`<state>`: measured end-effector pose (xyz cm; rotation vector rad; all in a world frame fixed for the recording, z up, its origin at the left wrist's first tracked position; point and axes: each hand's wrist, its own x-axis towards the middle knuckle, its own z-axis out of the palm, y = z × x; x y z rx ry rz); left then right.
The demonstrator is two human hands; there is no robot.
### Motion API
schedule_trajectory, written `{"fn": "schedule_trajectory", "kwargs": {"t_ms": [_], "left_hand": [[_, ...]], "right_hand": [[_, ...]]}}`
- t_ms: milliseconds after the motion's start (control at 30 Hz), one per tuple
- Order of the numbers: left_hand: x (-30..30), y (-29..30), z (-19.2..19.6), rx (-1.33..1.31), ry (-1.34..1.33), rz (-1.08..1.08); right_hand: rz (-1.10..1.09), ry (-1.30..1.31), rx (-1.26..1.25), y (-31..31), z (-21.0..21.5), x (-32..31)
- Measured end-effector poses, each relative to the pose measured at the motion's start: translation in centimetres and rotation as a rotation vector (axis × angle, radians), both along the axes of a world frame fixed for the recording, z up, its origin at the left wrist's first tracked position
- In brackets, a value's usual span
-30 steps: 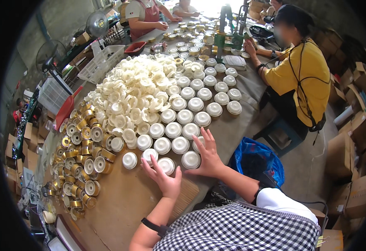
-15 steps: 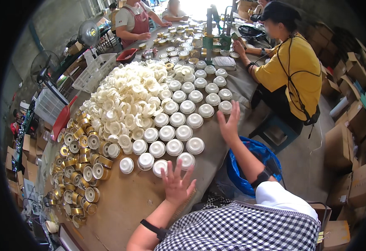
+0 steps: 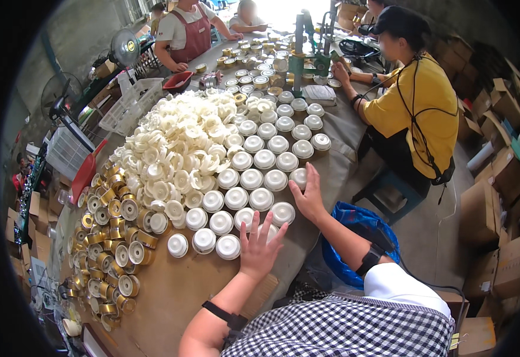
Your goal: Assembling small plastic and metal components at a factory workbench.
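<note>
My left hand [image 3: 260, 249] is spread flat, fingers apart, over the nearest white round lids [image 3: 229, 246] at the table's near edge. My right hand [image 3: 309, 195] lies open beside the outer lids of the rows [image 3: 275, 161], touching one near the table's right edge. Neither hand holds anything. The lids stand in neat diagonal rows running away from me. A loose heap of white plastic inserts [image 3: 177, 149] lies left of the rows, and a pile of gold-coloured metal rings [image 3: 111, 238] lies further left.
A person in a yellow shirt [image 3: 420, 107] sits at the table's right side beside a green press [image 3: 307, 53]. A blue bag [image 3: 355, 235] lies on the floor by my right arm. Other people work at the far end; white baskets [image 3: 132, 104], fans and cardboard boxes [image 3: 498, 214] surround the table.
My right hand reached out to the far lids, then drew back to the near rows. My left hand slid forward onto the nearest lids.
</note>
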<state>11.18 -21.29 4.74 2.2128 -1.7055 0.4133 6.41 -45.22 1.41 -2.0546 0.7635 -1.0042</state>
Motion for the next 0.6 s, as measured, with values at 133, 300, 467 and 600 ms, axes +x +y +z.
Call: {"fn": "schedule_trajectory", "kwargs": {"t_ms": [133,300,467,600], "left_hand": [[0.8,-1.1,-0.4,-0.027,0.038,-0.012],[0.5,-1.1,-0.7,-0.041,0.085,0.014],[0.5,-1.2,-0.7,-0.047,0.139,0.035],[0.6,-1.3,-0.8,0.011,0.018,0.069]], "right_hand": [[-0.065,0.051,-0.053,-0.1,2.0,0.8],[-0.006,-0.122,-0.319,-6.1,6.4,5.9],[0.139,0.313,-0.352,-15.1,10.2,17.1],[0.178,0.674,-0.321,-19.9,11.1,24.8]]}}
